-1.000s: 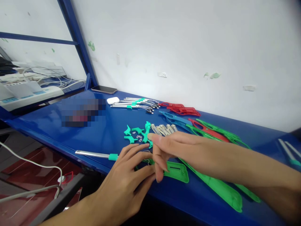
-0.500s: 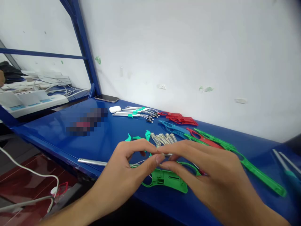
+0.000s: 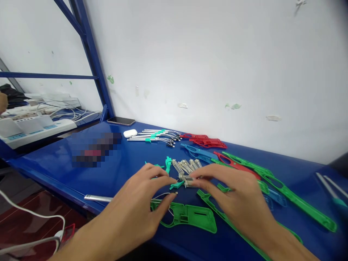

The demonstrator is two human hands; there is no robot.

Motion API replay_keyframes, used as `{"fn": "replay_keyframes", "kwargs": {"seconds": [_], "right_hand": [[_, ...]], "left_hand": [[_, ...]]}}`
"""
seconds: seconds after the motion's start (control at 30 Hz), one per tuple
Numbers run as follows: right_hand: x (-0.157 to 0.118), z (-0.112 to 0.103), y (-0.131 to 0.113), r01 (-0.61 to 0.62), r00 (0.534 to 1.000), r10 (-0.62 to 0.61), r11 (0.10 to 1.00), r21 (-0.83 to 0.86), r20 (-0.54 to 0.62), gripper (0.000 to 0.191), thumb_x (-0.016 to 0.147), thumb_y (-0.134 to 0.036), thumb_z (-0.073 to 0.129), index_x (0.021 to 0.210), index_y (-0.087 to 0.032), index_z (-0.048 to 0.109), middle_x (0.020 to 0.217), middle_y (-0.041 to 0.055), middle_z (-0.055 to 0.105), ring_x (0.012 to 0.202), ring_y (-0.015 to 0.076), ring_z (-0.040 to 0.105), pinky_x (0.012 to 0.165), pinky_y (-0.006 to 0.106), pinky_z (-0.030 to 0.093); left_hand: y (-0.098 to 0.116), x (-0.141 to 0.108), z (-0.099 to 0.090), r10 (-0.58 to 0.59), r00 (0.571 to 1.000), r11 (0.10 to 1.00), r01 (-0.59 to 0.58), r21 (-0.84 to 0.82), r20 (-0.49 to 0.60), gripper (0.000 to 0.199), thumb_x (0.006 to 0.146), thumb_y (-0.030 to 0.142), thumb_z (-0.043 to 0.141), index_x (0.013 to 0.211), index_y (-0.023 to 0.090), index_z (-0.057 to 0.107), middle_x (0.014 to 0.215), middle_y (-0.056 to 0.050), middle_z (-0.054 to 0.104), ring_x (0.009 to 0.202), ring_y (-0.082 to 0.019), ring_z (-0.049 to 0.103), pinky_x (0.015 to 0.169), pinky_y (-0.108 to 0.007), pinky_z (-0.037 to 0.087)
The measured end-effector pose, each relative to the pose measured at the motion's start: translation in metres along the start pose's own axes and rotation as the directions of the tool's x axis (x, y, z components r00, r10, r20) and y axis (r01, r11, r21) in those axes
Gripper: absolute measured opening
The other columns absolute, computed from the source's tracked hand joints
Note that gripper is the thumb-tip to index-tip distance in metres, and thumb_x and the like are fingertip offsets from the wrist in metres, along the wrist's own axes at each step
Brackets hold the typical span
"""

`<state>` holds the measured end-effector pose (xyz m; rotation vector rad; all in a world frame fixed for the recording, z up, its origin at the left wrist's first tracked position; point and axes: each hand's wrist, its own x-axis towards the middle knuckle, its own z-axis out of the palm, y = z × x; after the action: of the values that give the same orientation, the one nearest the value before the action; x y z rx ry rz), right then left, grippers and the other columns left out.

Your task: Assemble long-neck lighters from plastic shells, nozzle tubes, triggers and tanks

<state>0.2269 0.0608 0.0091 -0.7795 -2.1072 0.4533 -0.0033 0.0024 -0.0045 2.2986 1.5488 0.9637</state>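
Head view, small clear part: (image 3: 186, 178) at the near end of the clustered clear parts (image 3: 187, 166), just beside a teal clip (image 3: 177, 185).
Right hand: (image 3: 239, 192) thumb and index finger pinched on the small clear part's end.
Left hand: (image 3: 138, 201) thumb and index finger slightly parted; whether the other fingers grip anything, I cannot tell.
Wire connector: (image 3: 176, 193) at the left thumb's tip, on the end of a thin white wire (image 3: 163, 194); held or merely touching, unclear.
Just changed: half a second ago the fingertips of both hands met above the blue table (image 3: 127, 159); now they are apart.
Meaning: the joint hold has ended, and each hand is at its own spot.
Green shell: (image 3: 199, 217) below the fingers, lying flat, with a loop of wire over it.
Silver rod: (image 3: 98, 198) beyond the left wrist, near the table edge.
Farther back: silver rods with teal collars (image 3: 152, 137), red frames (image 3: 208, 142), a blue frame (image 3: 199, 152).
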Motion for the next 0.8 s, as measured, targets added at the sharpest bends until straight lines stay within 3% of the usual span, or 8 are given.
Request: {"fn": "replay_keyframes", "kwargs": {"seconds": [0.13,0.23,0.33,0.53,0.8], "right_hand": [[-0.002,0.003,0.008,-0.034,0.999,0.033,0.999,-0.026,-0.018,0.01,0.097,-0.019,0.073,0.096,-0.027,0.079,0.092,-0.0005,0.083,0.08,0.0198,0.078,0.076,0.031,0.062],[-0.005,0.008,0.011,-0.005,1.0,0.005,0.999,-0.046,0.0,0.009,0.096,-0.02,0.074,0.098,-0.026,0.08,0.093,0.0003,0.084,0.084,0.0204,0.078,0.079,0.033,0.062],[-0.008,0.013,0.011,0.018,1.0,-0.017,0.999,-0.037,0.018,0.008,0.098,-0.022,0.073,0.1,-0.025,0.08,0.096,0.0011,0.084,0.089,0.0211,0.078,0.082,0.035,0.062],[-0.013,0.02,0.012,0.034,0.998,-0.033,0.999,-0.015,0.059,0.006,0.1,-0.025,0.072,0.099,-0.024,0.078,0.096,0.0008,0.083,0.089,0.0205,0.078,0.085,0.037,0.06],[-0.014,0.023,0.007,-0.109,0.986,0.105,0.994,0.024,0.133,0.008,0.098,-0.024,0.071,0.099,-0.026,0.078,0.094,-0.0006,0.082,0.086,0.0197,0.076,0.081,0.033,0.059]], "left_hand": [[-0.02,-0.005,-0.008,-0.02,0.995,0.972,-0.003,0.237,0.096,0.023,0.099,0.033,0.069,0.121,0.028,0.074,0.115,-0.007,0.075,0.11,-0.032,0.069,0.1,-0.05,0.054],[-0.028,-0.004,-0.014,-0.139,0.965,0.966,0.083,0.243,0.223,0.015,0.095,0.031,0.074,0.111,0.03,0.077,0.105,-0.004,0.075,0.103,-0.029,0.071,0.091,-0.041,0.055],[-0.028,0.0,-0.017,-0.164,0.94,0.979,0.118,0.167,0.3,0.005,0.097,0.026,0.073,0.094,0.028,0.077,0.095,-0.001,0.075,0.09,-0.023,0.071,0.08,-0.031,0.052],[-0.024,0.005,-0.023,-0.164,0.939,0.985,0.14,0.098,0.302,0.018,0.102,0.024,0.06,0.089,0.028,0.072,0.087,0.003,0.074,0.079,-0.018,0.069,0.07,-0.026,0.046],[-0.028,0.004,-0.025,-0.187,0.942,0.982,0.18,0.051,0.277,0.019,0.107,0.038,0.055,0.097,0.028,0.067,0.09,0.003,0.071,0.085,-0.019,0.067,0.074,-0.027,0.046]]}}
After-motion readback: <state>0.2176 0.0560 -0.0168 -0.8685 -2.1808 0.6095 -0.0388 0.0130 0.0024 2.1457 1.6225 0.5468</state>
